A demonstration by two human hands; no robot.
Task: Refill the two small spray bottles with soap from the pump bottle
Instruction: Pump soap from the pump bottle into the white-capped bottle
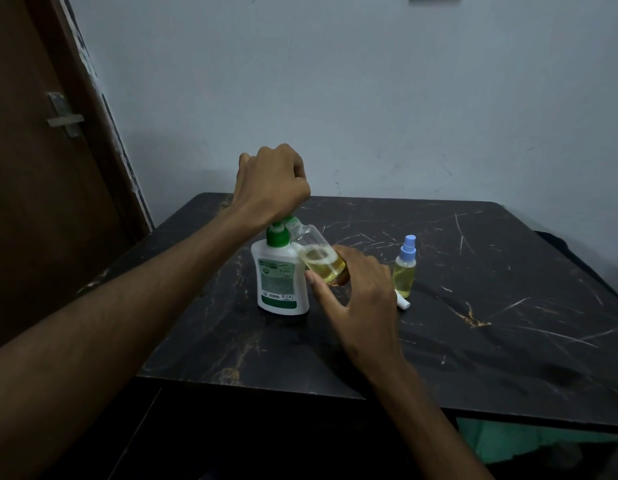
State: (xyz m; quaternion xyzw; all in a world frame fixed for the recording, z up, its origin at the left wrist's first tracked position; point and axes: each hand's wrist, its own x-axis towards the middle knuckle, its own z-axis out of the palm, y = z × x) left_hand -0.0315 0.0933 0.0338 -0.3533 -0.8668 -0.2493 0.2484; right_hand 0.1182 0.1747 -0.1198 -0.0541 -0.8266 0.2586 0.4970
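Head view: left hand (271,187) clenched over the pump (279,233), right hand (356,289) holding an open bottle (318,254) tilted under the spout. If the mouth slips off, soap lands on the bench (473,306).

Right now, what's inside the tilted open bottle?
Yellowish liquid with a foamy ring fills the lower part of the tilted bottle; its base is hidden behind the right hand.

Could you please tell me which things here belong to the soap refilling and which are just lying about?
In the job:
pump bottle, left hand on its pump
open spray bottle, tilted in the right hand
capped spray bottle
loose spray cap

Just there:
table
door
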